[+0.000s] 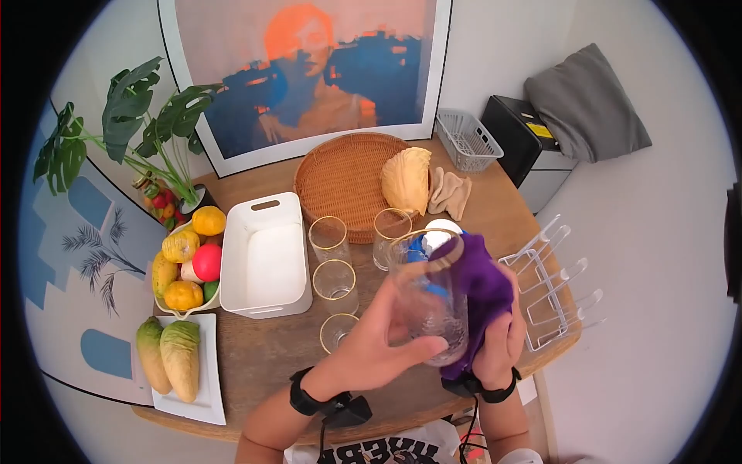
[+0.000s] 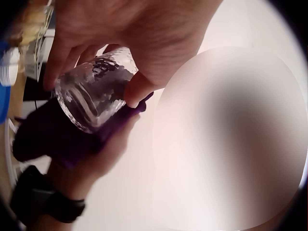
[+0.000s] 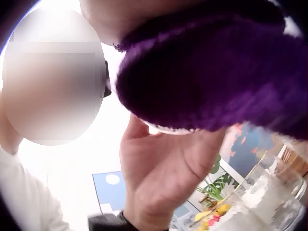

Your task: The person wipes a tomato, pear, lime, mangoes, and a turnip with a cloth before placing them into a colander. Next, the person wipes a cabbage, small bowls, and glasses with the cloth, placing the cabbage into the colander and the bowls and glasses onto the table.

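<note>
In the head view, my left hand (image 1: 367,344) grips a clear textured glass (image 1: 437,329) with a gold rim, held up over the table's front part. My right hand (image 1: 502,340) holds a purple cloth (image 1: 485,288) against the glass's right side. The left wrist view shows the left thumb and fingers around the glass (image 2: 98,91), with its base facing the camera and the cloth (image 2: 57,130) beneath it. Purple cloth (image 3: 207,77) fills much of the right wrist view and hides most of the glass. Beyond the held glass are a white cap (image 1: 443,226) and something blue.
Several gold-rimmed glasses (image 1: 335,280) stand left of the hands. Nearby are a white bin (image 1: 232,267), a fruit bowl (image 1: 182,313) and a plate (image 1: 207,404) of green-topped radishes. A wicker tray (image 1: 340,182) lies behind; a wire drying rack (image 1: 545,290) stands at the right edge.
</note>
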Demonstrator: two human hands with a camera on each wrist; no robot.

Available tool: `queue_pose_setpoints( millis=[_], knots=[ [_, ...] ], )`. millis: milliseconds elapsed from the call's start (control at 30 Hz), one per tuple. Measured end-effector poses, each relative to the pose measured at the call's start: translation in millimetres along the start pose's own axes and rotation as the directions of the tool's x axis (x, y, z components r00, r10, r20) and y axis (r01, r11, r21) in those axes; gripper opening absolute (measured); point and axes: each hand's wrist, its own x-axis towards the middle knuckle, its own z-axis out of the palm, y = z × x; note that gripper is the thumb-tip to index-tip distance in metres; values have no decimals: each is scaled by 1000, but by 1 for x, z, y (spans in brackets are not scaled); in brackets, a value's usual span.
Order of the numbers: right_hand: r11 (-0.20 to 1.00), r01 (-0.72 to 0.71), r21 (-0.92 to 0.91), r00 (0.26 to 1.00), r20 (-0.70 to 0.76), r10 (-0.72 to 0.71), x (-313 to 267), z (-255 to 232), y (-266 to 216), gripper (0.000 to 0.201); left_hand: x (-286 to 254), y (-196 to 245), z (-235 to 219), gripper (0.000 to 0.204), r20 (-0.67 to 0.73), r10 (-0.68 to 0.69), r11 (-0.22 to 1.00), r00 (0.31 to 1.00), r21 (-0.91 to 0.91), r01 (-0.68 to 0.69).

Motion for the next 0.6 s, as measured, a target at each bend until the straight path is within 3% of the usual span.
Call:
queue_pose_setpoints(
  millis=[67, 100, 167, 200, 233, 300, 333, 367, 400, 433, 467, 500, 533, 567, 600],
  knots=[
    [958, -247, 144, 967, -20, 253, 2, 5, -4, 77, -2, -2, 1, 82, -29, 162, 870, 986, 476, -128],
    [960, -245, 137, 968, -24, 250, 8, 3, -3, 77, -2, 1, 1, 82, -22, 163, 872, 986, 472, -133],
    [987, 163, 3, 987, -8, -163, 18, -4, -2, 41, -3, 11, 0, 89, 0, 141, 642, 990, 761, -91],
    [958, 223, -181, 974, 90, -209, 19, -10, -9, 44, -4, 15, 0, 89, 5, 140, 648, 990, 756, -96],
    [869, 387, -308, 913, 258, -315, 27, -16, -12, 44, -6, 19, -2, 89, 13, 171, 591, 985, 799, -114],
    [804, 463, -372, 866, 383, -321, 32, -20, -15, 41, -10, 24, -8, 90, 14, 196, 529, 981, 841, -117],
    [808, 461, -366, 866, 383, -320, 32, -22, -18, 41, -11, 27, -12, 82, 31, 269, 421, 963, 895, -147],
    [786, 477, -393, 837, 475, -271, 32, -23, -20, 40, -11, 30, -16, 74, 61, 337, 305, 940, 937, -171],
    [761, 495, -420, 801, 559, -214, 31, -23, -21, 41, -9, 32, -20, 74, 64, 333, 303, 941, 938, -171],
    [760, 491, -424, 805, 555, -211, 27, -22, -18, 41, -7, 34, -25, 65, 168, 444, 39, 880, 978, -207],
    [839, 383, -387, 835, 533, -135, 21, -21, -10, 39, -4, 36, -28, 57, 295, 519, -226, 802, 952, -204],
    [899, 269, -345, 855, 516, -57, 17, -19, -1, 37, -1, 40, -29, 57, 300, 521, -223, 799, 951, -212],
    [955, 187, -229, 884, 463, -62, 14, -13, 8, 37, 1, 46, -29, 52, 395, 503, -345, 769, 907, -240],
    [953, 190, -234, 884, 463, -63, 10, -7, 6, 37, 3, 49, -29, 47, 483, 473, -463, 737, 848, -258],
    [985, -173, -2, 916, 367, 161, 1, 0, 4, 39, 7, 51, -31, 47, 484, 476, -464, 734, 847, -258]
  ],
)
